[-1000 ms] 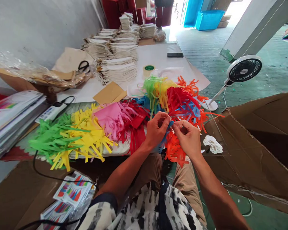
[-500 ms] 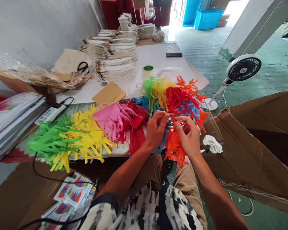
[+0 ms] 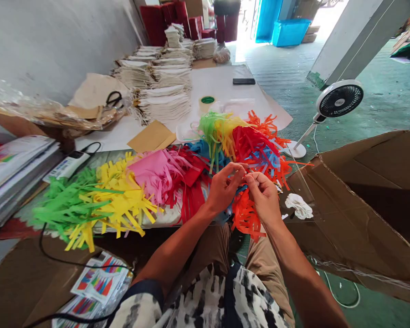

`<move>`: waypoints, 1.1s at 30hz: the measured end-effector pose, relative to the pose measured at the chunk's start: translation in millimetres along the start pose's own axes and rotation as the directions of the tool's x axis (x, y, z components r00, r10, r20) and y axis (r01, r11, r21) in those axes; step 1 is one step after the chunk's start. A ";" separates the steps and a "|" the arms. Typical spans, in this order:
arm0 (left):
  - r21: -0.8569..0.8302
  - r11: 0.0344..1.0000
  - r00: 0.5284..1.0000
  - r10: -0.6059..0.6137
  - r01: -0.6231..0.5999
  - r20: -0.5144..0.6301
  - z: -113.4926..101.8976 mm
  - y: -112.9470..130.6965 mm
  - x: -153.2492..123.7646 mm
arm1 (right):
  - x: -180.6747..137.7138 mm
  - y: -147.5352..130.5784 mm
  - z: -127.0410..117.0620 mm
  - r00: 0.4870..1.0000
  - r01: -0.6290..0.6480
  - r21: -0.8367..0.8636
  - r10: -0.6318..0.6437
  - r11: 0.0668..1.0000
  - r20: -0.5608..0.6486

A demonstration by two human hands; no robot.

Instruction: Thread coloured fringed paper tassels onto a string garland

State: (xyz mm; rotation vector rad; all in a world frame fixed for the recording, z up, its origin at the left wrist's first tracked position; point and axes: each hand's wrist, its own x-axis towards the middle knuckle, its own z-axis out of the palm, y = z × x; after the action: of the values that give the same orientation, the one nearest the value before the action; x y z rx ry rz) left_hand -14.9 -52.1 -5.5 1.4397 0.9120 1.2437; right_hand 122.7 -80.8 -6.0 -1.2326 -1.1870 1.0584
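Observation:
In front of me, at the table's near edge, my left hand (image 3: pixel 226 186) and my right hand (image 3: pixel 264 197) meet fingertip to fingertip, both closed in a pinch. An orange fringed paper tassel (image 3: pixel 246 213) hangs just below them, its top at my right fingers. What my left fingertips pinch is too small to make out. Bits of blue fringe show beneath my left hand. Left of my hands lie more cut-paper fringes: red, pink (image 3: pixel 159 171), yellow (image 3: pixel 121 196) and green (image 3: pixel 68 198). Beyond them is a multicoloured pile (image 3: pixel 249 139).
Behind the fringes are a brown envelope (image 3: pixel 151 135), a tape roll (image 3: pixel 207 101), a phone (image 3: pixel 243 81) and stacked pale bundles (image 3: pixel 164 102). Scissors (image 3: pixel 114 99) lie at left. A fan (image 3: pixel 340 100) and a large cardboard box (image 3: pixel 331 218) stand at right.
My right hand's fingers have curled in and closed up against my left fingertips. The blue strip and pale bit between the hands no longer show. The whole view has shifted slightly.

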 end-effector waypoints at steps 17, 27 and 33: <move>0.077 0.997 1.000 -0.014 0.014 0.009 -5.8 9.4 9.3 | 6.5 -5.0 2.8 0.992 -0.019 0.066 0.010 0.998 0.125; 0.256 0.963 0.960 0.015 -0.089 0.279 -0.6 -11.4 -10.0 | 12.0 1.4 -8.8 0.995 0.029 0.034 -0.026 0.999 -0.093; 0.477 0.854 0.938 0.037 -0.209 0.345 -10.6 -14.4 20.0 | 19.7 13.6 -27.1 0.993 -0.056 0.212 0.076 0.976 -0.085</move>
State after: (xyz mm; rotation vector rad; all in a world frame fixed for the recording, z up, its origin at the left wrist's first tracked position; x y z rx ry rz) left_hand -20.6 -27.7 -14.9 2.0845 0.9681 0.8396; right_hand 152.3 -63.3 -17.3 -1.1491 -0.9433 1.1323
